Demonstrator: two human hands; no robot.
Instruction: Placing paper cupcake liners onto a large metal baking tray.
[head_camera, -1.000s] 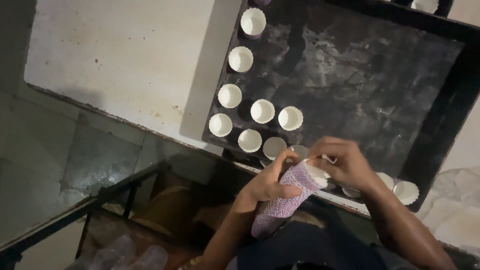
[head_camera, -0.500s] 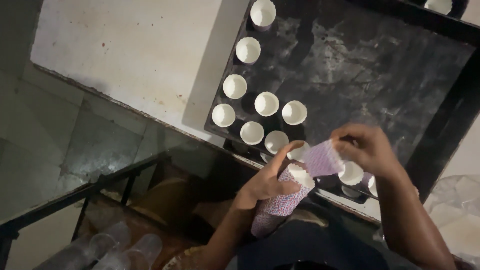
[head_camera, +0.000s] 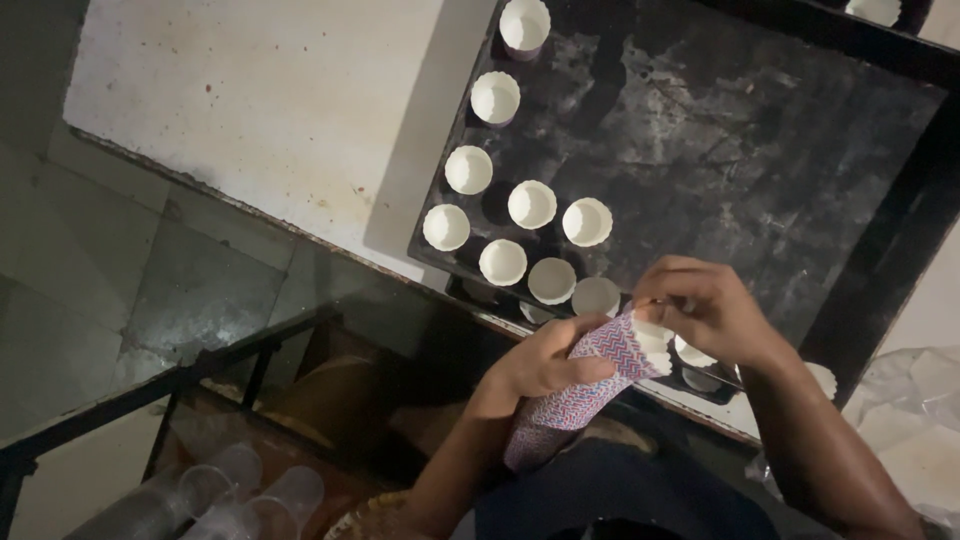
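cup stack (head_camera: 575, 400) in left hand (head_camera: 545, 360), right hand (head_camera: 705, 310) at top (tray (head_camera: 800, 200) mostly bare)

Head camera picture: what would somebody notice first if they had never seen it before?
First, the two hands low in the middle: the left hand grips a long stack of zigzag-patterned paper cups, and the right hand pinches its top end. Just above them lies a big black baking tray with white-lined cups standing along its left side.

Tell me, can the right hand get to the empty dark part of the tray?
Probably yes. The right hand hovers at the near edge of the black tray, pinching the top of the paper cup stack held by the left hand. Nothing stands between it and the bare area.
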